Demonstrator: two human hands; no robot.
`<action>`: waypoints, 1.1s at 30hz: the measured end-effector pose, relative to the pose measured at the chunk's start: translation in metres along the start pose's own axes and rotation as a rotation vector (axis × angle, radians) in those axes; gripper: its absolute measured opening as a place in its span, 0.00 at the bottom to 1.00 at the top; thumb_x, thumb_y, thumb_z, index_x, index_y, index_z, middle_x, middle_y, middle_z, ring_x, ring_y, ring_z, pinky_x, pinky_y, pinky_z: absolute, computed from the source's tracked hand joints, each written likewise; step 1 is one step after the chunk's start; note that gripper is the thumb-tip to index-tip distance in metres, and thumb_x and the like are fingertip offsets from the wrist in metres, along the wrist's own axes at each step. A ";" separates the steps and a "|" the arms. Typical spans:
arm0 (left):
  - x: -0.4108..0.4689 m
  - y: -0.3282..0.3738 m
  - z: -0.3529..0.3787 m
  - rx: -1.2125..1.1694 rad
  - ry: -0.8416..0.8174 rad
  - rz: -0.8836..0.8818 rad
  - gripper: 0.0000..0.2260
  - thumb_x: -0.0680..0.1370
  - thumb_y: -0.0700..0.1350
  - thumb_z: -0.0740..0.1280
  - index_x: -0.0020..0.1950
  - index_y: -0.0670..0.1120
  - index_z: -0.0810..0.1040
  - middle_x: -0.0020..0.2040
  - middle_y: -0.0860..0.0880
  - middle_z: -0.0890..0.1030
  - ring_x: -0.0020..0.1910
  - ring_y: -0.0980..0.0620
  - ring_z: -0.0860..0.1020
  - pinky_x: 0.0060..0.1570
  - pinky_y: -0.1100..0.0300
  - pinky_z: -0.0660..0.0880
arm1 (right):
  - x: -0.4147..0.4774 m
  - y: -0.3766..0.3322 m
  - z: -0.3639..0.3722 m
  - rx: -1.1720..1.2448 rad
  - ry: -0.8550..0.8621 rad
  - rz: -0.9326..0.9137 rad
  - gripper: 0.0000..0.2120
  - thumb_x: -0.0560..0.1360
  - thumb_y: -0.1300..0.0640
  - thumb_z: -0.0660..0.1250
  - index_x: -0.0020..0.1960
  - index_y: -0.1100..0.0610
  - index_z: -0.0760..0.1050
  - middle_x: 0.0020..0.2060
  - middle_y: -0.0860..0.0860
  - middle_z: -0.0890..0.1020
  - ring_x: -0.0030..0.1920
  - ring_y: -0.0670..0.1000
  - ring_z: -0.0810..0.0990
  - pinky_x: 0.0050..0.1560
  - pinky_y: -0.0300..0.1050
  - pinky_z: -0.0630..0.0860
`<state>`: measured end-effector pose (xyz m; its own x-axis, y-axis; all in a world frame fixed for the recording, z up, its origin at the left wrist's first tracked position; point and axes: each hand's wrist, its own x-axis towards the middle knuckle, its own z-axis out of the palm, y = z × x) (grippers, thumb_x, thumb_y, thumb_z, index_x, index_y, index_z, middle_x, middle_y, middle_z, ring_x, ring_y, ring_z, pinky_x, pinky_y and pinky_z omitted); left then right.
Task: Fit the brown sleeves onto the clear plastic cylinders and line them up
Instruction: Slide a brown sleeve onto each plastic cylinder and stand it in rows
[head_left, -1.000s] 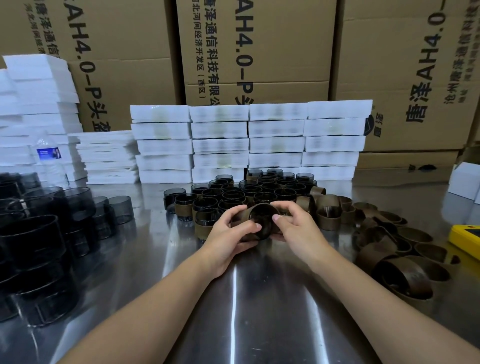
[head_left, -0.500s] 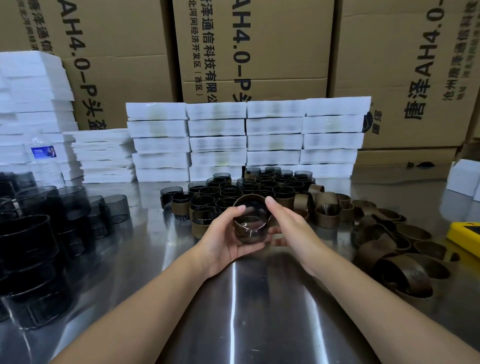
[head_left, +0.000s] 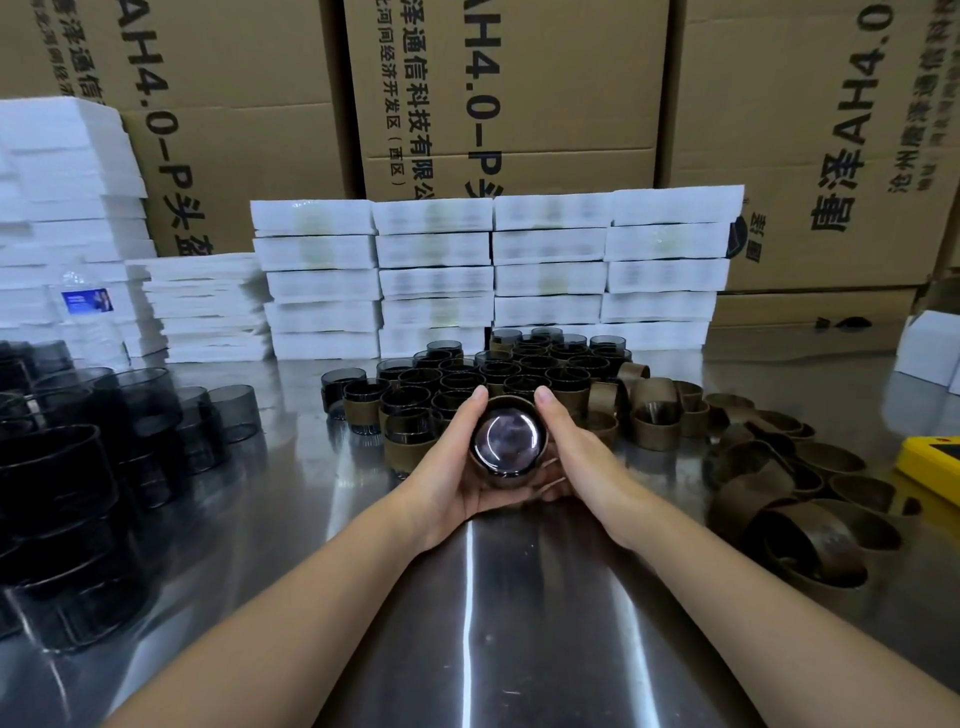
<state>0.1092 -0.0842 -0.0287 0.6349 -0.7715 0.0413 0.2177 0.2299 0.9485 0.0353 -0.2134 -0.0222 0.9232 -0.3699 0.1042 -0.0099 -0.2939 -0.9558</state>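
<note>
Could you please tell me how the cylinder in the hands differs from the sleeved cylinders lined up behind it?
The held cylinder is tipped, one round end facing the camera; the lined-up cylinders stand upright. The held one is gripped by the left hand and right hand; the others rest on the table. Both wear brown sleeves.

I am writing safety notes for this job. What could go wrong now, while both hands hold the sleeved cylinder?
1. The smooth cylinder, held between the left hand and right hand off the steel table, may slip and drop.
2. The finished cylinders stand packed close just behind it; setting this one down may knock some over.
</note>
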 end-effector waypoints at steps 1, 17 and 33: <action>0.000 0.000 0.001 0.011 0.005 -0.006 0.33 0.68 0.68 0.65 0.64 0.46 0.78 0.58 0.42 0.82 0.55 0.41 0.82 0.48 0.51 0.80 | 0.000 0.000 0.000 -0.015 0.007 0.004 0.32 0.57 0.19 0.50 0.39 0.39 0.82 0.34 0.47 0.85 0.33 0.44 0.82 0.45 0.43 0.77; 0.001 0.000 0.006 0.123 0.155 -0.023 0.25 0.80 0.63 0.54 0.57 0.47 0.80 0.49 0.44 0.85 0.48 0.45 0.84 0.37 0.57 0.81 | 0.006 0.005 -0.003 0.037 0.014 -0.029 0.25 0.75 0.32 0.51 0.48 0.47 0.79 0.37 0.46 0.85 0.33 0.48 0.82 0.44 0.48 0.78; 0.004 -0.003 0.010 0.207 0.224 0.119 0.26 0.82 0.60 0.51 0.50 0.45 0.82 0.44 0.41 0.86 0.40 0.45 0.85 0.34 0.58 0.80 | 0.001 0.000 -0.006 0.141 0.010 0.029 0.26 0.75 0.34 0.55 0.51 0.51 0.81 0.32 0.42 0.80 0.36 0.45 0.75 0.46 0.45 0.71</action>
<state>0.1041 -0.0938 -0.0285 0.7994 -0.5912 0.1073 -0.0083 0.1677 0.9858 0.0338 -0.2192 -0.0202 0.9195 -0.3854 0.0776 0.0177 -0.1566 -0.9875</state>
